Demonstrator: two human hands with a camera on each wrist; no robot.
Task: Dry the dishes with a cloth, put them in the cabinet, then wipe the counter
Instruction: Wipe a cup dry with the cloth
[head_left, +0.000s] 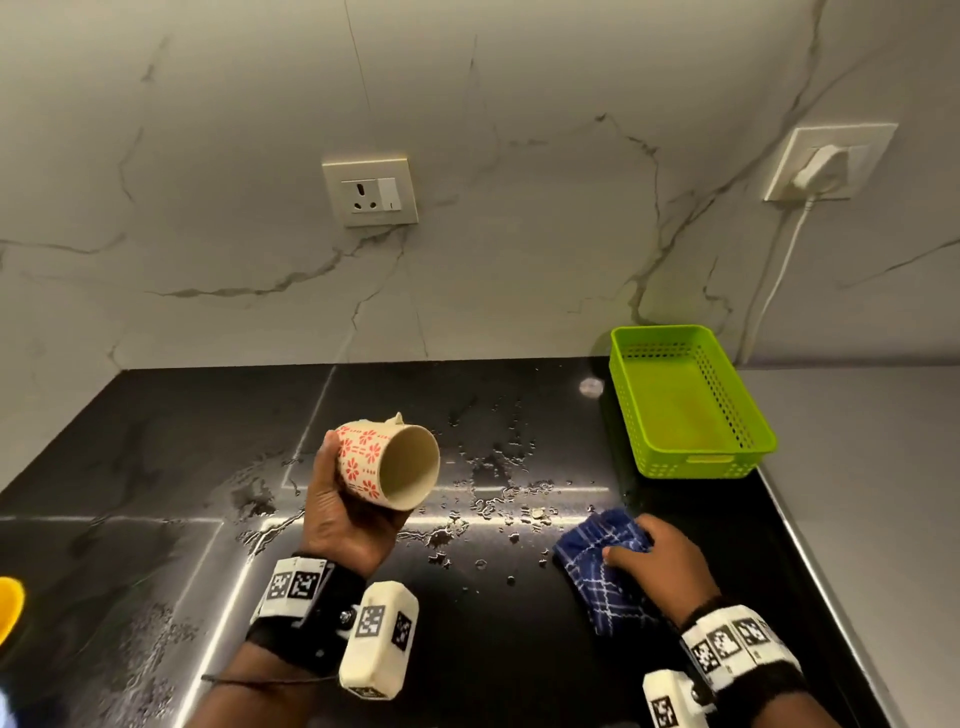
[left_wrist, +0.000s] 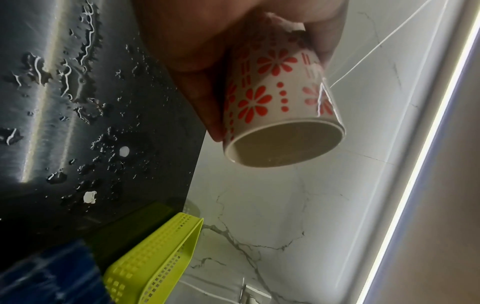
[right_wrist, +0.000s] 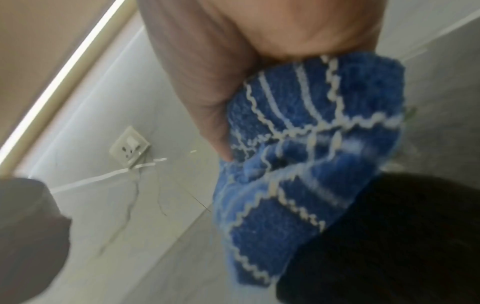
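My left hand (head_left: 343, 512) grips a cream cup with red flowers (head_left: 384, 465) above the black counter (head_left: 156, 447), tilted so its empty mouth faces right and towards me. The left wrist view shows the same cup (left_wrist: 280, 98) held around its base and side by my left hand (left_wrist: 207, 61). At the lower right my right hand (head_left: 657, 564) grasps a blue checked cloth (head_left: 597, 577) that lies bunched on the counter. In the right wrist view the cloth (right_wrist: 306, 148) is bunched under my right hand (right_wrist: 233, 82).
Water drops and puddles (head_left: 493, 488) cover the middle of the counter. An empty green plastic basket (head_left: 748, 415) stands at the back right against the marble wall. A wall socket (head_left: 370, 191) and a plugged charger (head_left: 826, 163) sit above. A yellow object (head_left: 9, 608) shows at the left edge.
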